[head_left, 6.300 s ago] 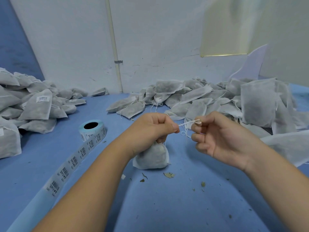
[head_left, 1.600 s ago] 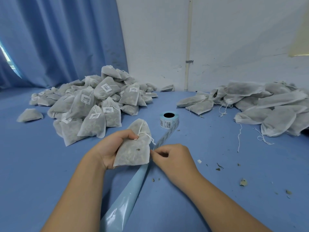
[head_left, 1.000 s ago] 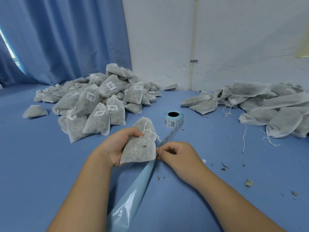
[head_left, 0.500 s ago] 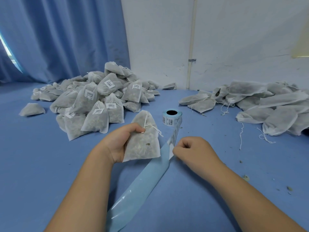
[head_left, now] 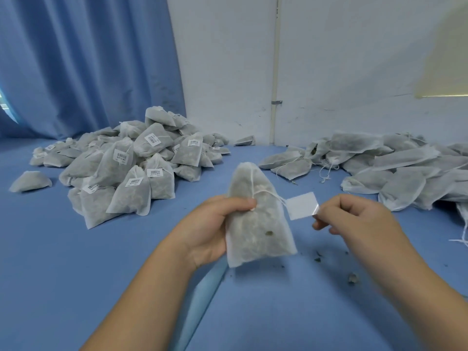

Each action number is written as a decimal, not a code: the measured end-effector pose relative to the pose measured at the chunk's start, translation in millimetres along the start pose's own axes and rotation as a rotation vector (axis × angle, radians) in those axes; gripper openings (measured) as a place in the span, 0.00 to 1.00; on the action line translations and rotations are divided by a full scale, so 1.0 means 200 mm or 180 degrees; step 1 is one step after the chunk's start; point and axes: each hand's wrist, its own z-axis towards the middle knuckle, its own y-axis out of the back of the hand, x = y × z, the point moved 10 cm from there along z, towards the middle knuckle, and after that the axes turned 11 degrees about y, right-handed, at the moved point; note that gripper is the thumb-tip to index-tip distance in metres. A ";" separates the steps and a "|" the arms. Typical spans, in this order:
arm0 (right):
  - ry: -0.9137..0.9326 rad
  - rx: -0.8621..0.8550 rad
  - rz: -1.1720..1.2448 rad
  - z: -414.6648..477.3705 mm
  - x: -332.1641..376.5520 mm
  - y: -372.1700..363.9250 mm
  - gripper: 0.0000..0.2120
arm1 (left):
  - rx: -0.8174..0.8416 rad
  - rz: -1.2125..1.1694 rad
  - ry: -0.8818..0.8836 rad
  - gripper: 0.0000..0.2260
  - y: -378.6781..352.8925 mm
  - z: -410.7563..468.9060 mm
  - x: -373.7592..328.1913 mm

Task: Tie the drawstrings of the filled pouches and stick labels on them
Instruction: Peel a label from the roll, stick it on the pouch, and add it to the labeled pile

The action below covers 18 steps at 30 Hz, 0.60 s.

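My left hand grips a filled white mesh pouch upright above the blue table, thumb pressed on its tied drawstring. My right hand pinches one edge of a white label, blank side towards me, just right of the pouch's neck and apart from its face. The label roll is hidden behind the pouch; only its pale blue backing strip trails toward me under my left wrist.
A heap of tied, labelled pouches lies at the left. A pile of unlabelled pouches with loose strings fills the right. Dried leaf crumbs dot the blue table. A white wall and blue curtain stand behind.
My right hand has peeled a label off the strip and lifted it up beside the pouch. My left hand raised the pouch, which now hides the roll.
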 end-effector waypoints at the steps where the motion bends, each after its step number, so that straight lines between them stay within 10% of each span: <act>1: 0.0075 -0.0214 -0.0024 0.01 0.01 0.07 0.05 | -0.0065 0.0152 -0.0014 0.12 -0.05 0.02 0.00; 12: 0.0465 -0.1141 -0.0545 0.05 -0.03 0.36 0.06 | -0.1195 0.1266 -0.0492 0.07 -0.25 0.30 0.05; 18: 0.0396 -0.1409 -0.0844 0.05 -0.04 0.45 0.06 | -0.1365 0.0452 -0.0399 0.04 -0.12 0.28 0.15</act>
